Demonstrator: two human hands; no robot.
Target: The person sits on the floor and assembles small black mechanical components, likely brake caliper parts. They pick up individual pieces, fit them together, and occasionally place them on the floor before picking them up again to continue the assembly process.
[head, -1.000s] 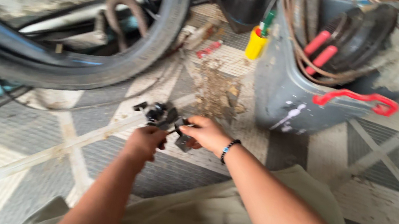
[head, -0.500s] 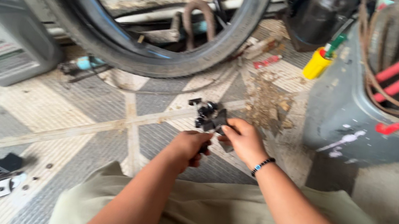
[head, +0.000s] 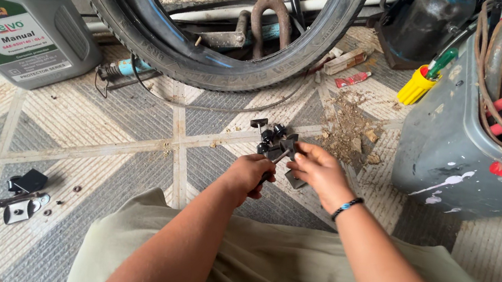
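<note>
My left hand and my right hand meet over the tiled floor and both grip a small black metal assembly with several knob-like ends sticking up. The left fingers wrap its lower stem. The right fingers pinch its right side, and a small grey bracket hangs just below them. A dark bead bracelet sits on my right wrist. My lap, in pale khaki cloth, fills the bottom of the view.
A big black tyre stands behind the hands. A grey oil jug is at far left. A grey tool bucket with red-handled tools stands right, a yellow-handled screwdriver beside it. Small black and silver parts lie lower left; dirt lies near the hands.
The view has swung left and pulled in, so the oil jug and the loose parts at lower left came into sight. Both hands stay on the black assembly.
</note>
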